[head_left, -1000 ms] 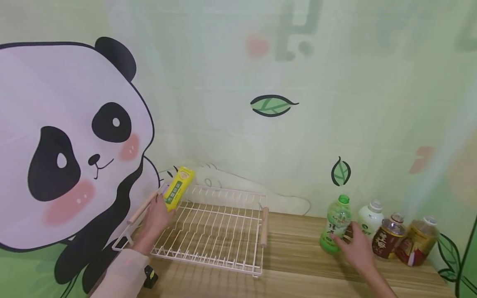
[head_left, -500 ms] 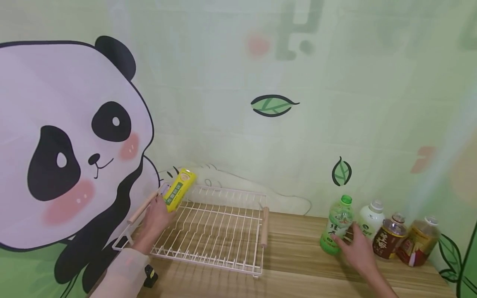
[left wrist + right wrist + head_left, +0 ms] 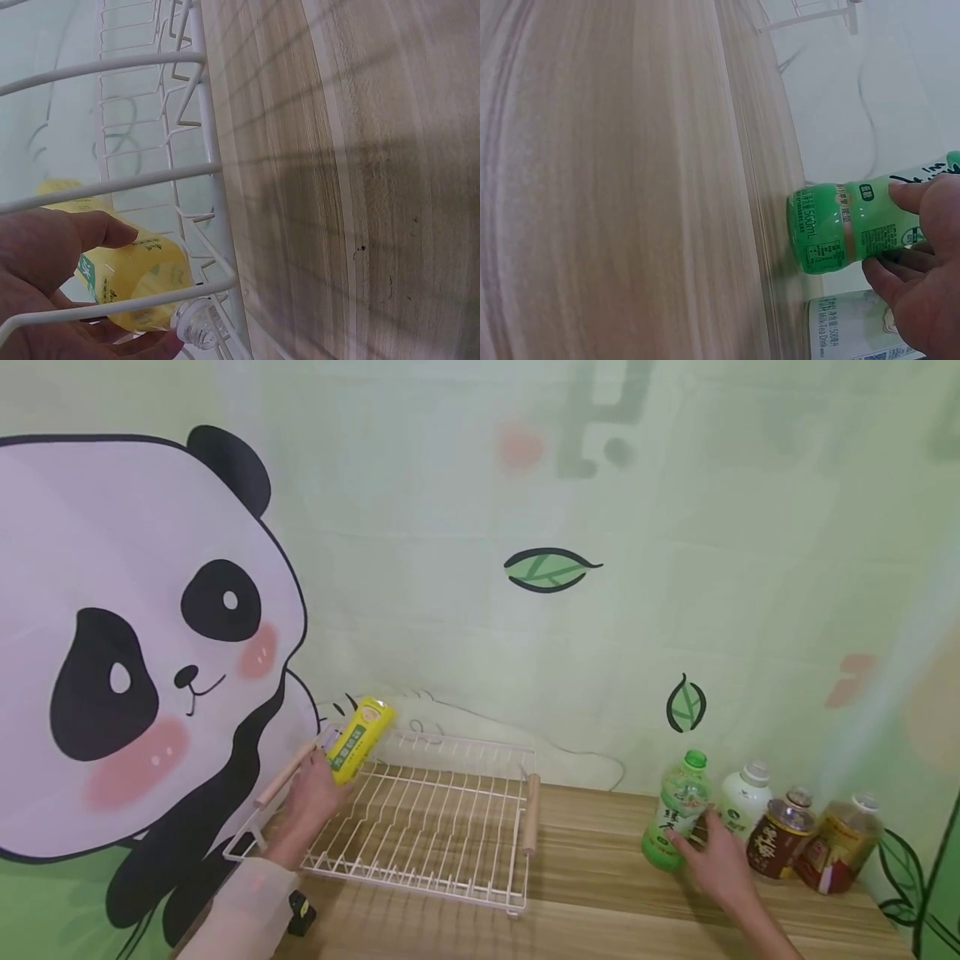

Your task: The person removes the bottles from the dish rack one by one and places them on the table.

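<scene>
My left hand [image 3: 315,792] grips a yellow drink bottle [image 3: 360,742], which leans upside down at the left of a white wire dish rack [image 3: 450,887]. In the left wrist view the bottle's clear neck [image 3: 201,324] points down among the rack's wires. Far to the right, my right hand [image 3: 720,864] holds a green tea bottle [image 3: 681,810] round its middle, thumb in front. That bottle stands on the wooden table [image 3: 592,877]. The right wrist view has the green bottle's base [image 3: 817,229] near the tabletop; its upper part runs out of that view.
Right of the green bottle stand a white milk tea bottle [image 3: 745,797], a dark brown bottle [image 3: 782,839] and a brownish-yellow bottle [image 3: 840,847]. Wooden handles [image 3: 531,814] flank the rack. A small black object [image 3: 302,913] lies by the left sleeve. A panda-printed backdrop hangs behind.
The yellow bottle has turned slightly in my left hand, with its label facing the head camera more. My right hand keeps its hold on the green bottle, with hardly any movement.
</scene>
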A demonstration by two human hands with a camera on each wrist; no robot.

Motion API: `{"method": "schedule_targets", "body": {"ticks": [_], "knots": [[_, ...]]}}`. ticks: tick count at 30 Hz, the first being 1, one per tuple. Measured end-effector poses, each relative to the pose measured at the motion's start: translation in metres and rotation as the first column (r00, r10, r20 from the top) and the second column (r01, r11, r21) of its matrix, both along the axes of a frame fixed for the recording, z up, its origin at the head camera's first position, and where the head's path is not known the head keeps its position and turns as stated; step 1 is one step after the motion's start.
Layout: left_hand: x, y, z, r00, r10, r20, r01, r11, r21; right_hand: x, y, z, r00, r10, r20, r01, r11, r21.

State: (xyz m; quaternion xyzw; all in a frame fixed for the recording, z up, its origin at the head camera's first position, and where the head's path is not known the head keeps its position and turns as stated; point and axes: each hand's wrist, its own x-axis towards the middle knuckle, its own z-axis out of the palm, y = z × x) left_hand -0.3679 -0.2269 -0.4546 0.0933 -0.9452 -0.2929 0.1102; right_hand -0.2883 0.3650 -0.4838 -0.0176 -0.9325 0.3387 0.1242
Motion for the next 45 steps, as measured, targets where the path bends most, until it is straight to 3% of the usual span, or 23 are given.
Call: {"method": "schedule_targets", "body": {"ticks": [14, 22, 26, 31, 34, 38, 45], "knots": [[-0.002, 0.001, -0.002, 1.0, 0.003, -0.02, -0.003, 1.0, 0.004, 0.004, 0.001, -0.001, 0.999, 0.02, 0.032, -0.022, 0.997, 0.074], [-0.002, 0.003, 0.001, 0.997, -0.014, -0.08, 0.015, 1.0, 0.013, 0.014, 0.0, 0.006, 0.995, 0.047, 0.083, -0.057, 0.991, 0.119], [0.002, 0.006, 0.009, 0.992, -0.038, -0.119, 0.039, 0.999, 0.001, 0.021, -0.003, 0.015, 0.995, 0.055, 0.085, -0.067, 0.986, 0.153], [0.011, 0.019, 0.024, 0.982, -0.116, -0.148, 0.113, 0.993, -0.034, 0.033, -0.006, 0.043, 0.993, 0.05, 0.104, -0.071, 0.975, 0.21], [0.018, 0.032, 0.037, 0.966, -0.182, -0.185, 0.171, 0.982, -0.076, 0.041, -0.012, 0.063, 0.994, 0.07, 0.081, -0.086, 0.975, 0.207], [0.028, 0.053, 0.052, 0.93, -0.272, -0.249, 0.24, 0.959, -0.149, 0.048, -0.032, 0.086, 0.991, 0.131, -0.004, -0.127, 0.971, 0.201], [0.054, 0.098, 0.074, 0.867, -0.403, -0.293, 0.352, 0.911, -0.213, 0.059, -0.079, 0.109, 0.953, 0.239, -0.188, -0.177, 0.939, 0.295]]}}
